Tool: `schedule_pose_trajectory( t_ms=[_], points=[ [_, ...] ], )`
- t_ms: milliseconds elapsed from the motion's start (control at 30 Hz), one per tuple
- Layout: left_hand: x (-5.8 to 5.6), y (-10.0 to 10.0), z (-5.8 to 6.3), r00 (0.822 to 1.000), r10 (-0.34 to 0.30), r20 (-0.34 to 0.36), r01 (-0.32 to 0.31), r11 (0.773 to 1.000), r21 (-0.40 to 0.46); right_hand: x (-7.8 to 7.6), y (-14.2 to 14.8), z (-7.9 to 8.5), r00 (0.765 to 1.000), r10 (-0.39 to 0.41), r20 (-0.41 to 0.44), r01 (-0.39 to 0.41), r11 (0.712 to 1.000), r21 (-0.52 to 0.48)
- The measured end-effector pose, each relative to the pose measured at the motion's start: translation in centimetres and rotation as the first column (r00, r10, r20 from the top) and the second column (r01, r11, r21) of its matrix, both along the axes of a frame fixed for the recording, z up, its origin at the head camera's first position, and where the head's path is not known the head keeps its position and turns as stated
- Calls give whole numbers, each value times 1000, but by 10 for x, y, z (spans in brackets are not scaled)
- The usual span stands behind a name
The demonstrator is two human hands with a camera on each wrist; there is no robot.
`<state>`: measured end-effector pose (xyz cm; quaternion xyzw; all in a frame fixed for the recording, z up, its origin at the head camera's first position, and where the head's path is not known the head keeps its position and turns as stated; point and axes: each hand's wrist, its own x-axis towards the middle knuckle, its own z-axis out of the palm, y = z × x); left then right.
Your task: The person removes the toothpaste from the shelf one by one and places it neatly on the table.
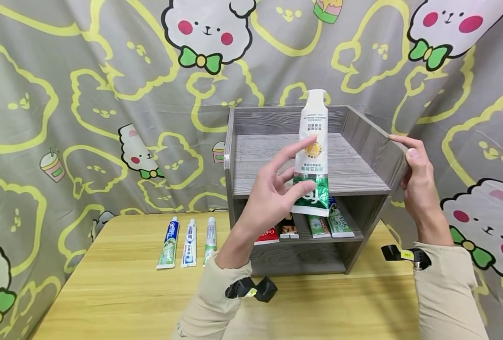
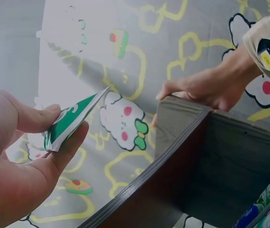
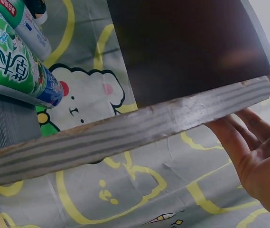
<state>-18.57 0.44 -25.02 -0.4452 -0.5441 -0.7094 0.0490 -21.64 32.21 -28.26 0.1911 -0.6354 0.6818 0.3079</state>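
My left hand [image 1: 272, 191] pinches a white and green toothpaste tube [image 1: 314, 120] near its flat green end, cap upward, in front of the shelf's top level. In the left wrist view the thumb and a finger lie on either side of the tube's green end [image 2: 70, 123]. At the right, my right hand [image 1: 421, 184] grips the upper front corner of the grey wooden shelf's side panel [image 1: 376, 146]. The right wrist view shows its fingers [image 3: 232, 137] at the panel's edge.
Several toothpaste tubes, one a green tube [image 1: 339, 219], lie on the shelf's middle level, partly behind my left hand. Left of the shelf, a blue-green tube [image 1: 168, 245], a white tube [image 1: 189, 245] and a slim tube [image 1: 211, 238] lie on the wooden table [image 1: 120, 283]. A patterned curtain [image 1: 149, 104] hangs behind.
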Motion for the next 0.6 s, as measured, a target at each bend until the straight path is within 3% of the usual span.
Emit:
schedule_pose_trajectory(
  t_ms=[600],
  points=[
    [20,-42,-4,993,110,-49,-109,994,24,1,0,-1,1000,8,-5,-8,1000,1]
  ],
)
